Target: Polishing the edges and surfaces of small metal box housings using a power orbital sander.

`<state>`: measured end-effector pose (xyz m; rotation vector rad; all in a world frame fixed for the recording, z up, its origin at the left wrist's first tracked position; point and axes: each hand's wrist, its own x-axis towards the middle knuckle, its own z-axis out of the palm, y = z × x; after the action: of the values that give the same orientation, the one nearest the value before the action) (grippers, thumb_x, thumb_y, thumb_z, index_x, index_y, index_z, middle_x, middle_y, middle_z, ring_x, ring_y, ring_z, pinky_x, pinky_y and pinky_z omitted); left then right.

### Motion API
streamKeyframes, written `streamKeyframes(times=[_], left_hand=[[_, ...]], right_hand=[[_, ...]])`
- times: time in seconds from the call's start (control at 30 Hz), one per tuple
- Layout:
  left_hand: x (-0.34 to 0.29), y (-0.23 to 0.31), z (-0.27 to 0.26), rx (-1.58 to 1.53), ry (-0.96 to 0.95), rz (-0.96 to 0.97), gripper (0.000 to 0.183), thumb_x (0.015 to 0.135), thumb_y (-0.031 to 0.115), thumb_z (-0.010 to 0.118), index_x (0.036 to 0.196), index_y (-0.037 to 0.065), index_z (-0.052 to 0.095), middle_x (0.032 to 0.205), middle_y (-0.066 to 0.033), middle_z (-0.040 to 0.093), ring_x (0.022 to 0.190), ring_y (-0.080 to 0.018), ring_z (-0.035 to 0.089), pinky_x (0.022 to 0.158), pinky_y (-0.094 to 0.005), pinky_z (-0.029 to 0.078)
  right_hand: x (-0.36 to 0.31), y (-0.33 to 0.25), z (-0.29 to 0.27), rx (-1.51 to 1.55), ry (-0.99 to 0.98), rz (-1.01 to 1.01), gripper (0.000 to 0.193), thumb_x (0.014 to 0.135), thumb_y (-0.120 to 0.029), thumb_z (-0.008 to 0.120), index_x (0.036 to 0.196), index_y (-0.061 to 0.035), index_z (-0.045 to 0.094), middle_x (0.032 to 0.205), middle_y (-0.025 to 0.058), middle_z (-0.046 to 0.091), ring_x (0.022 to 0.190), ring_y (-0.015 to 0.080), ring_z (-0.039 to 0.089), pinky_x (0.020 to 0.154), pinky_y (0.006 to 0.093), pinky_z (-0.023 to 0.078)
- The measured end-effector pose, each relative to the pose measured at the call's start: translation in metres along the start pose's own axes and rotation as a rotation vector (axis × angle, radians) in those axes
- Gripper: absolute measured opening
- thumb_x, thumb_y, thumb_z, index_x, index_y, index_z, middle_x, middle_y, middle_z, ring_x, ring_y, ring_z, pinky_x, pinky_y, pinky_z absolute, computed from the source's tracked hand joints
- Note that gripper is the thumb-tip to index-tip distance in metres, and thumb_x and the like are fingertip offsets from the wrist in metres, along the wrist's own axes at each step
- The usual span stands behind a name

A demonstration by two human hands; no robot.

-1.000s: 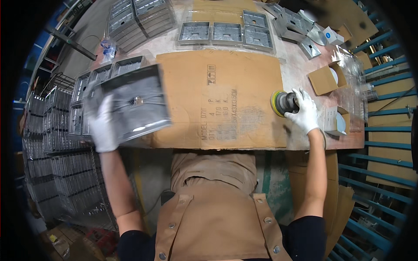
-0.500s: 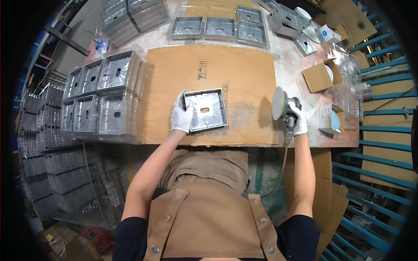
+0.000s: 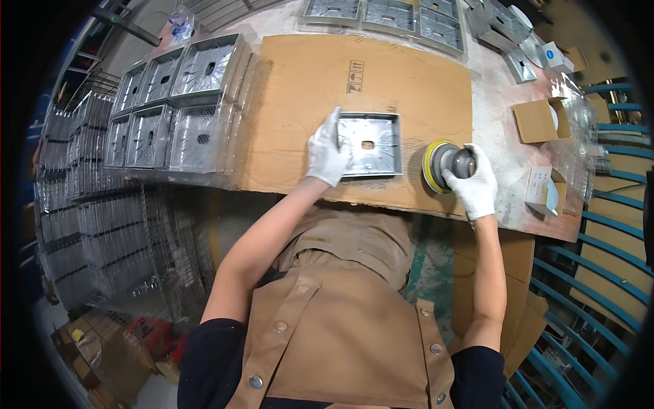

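1. Head view: left hand (image 3: 327, 151), gloved, fingers spread flat on the left edge of a square metal tray (image 3: 368, 144) lying on the cardboard sheet (image 3: 300, 102) on the counter (image 3: 494, 116).
2. Right hand (image 3: 475, 184), fingers wrapped around a round sander (image 3: 444, 164), just right of the tray, pad tilted.
3. Stacked trays (image 3: 170, 109) to the left, small cardboard boxes (image 3: 538, 119) to the right; nothing between hands and tray.
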<state>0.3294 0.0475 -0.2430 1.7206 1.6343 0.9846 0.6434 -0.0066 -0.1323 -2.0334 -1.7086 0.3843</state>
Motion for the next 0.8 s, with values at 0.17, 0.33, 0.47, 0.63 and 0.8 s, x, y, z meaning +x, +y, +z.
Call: streamKeyframes(times=[0.17,0.33,0.47,0.63,0.8], left_hand=[[0.0,-0.002,0.006,0.204,-0.05,0.094,0.077,0.082,0.02,0.066,0.154,0.011,0.042,0.143,-0.014,0.057,0.131,-0.0327,0.052,0.111,-0.0485,0.038],[-0.007,0.003,0.014,0.343,0.062,0.223,0.07,0.087,0.024,0.065,0.154,0.019,0.043,0.149,-0.0112,0.051,0.136,-0.0311,0.047,0.112,-0.0492,0.035],[0.003,-0.016,-0.005,0.095,-0.035,0.258,0.052,0.095,0.033,0.065,0.144,0.021,0.054,0.135,-0.0099,0.062,0.126,-0.0296,0.056,0.106,-0.0476,0.04],[0.023,-0.014,-0.009,0.188,-0.096,0.138,0.048,0.09,0.033,0.069,0.136,0.021,0.062,0.122,-0.0046,0.069,0.118,-0.028,0.06,0.101,-0.047,0.043],[0.026,-0.025,0.01,0.123,0.017,0.173,0.035,0.083,0.024,0.069,0.118,0.022,0.071,0.116,-0.0012,0.071,0.117,-0.0272,0.06,0.101,-0.0465,0.043]], right_hand=[[-0.002,-0.014,0.039,-0.181,-0.043,0.085,0.069,0.072,-0.027,0.087,0.134,-0.0174,0.059,0.124,0.0097,0.065,0.111,0.0298,0.067,0.095,0.0388,0.055],[-0.001,-0.014,0.04,-0.206,-0.074,0.095,0.069,0.075,-0.034,0.084,0.137,-0.0253,0.056,0.123,0.0113,0.062,0.107,0.0321,0.067,0.092,0.0423,0.055],[-0.012,-0.007,0.03,-0.18,0.072,0.141,0.066,0.077,-0.033,0.084,0.137,-0.0258,0.058,0.124,0.0114,0.063,0.108,0.0304,0.068,0.095,0.0412,0.055],[-0.04,-0.054,0.001,-0.124,0.032,-0.014,0.064,0.078,-0.027,0.084,0.136,-0.0252,0.058,0.128,0.0122,0.06,0.107,0.0338,0.068,0.091,0.0427,0.057],[-0.054,-0.121,0.017,-0.168,-0.316,-0.258,0.059,0.085,-0.025,0.076,0.139,-0.0251,0.053,0.129,0.0227,0.055,0.099,0.0423,0.069,0.084,0.0476,0.059]])
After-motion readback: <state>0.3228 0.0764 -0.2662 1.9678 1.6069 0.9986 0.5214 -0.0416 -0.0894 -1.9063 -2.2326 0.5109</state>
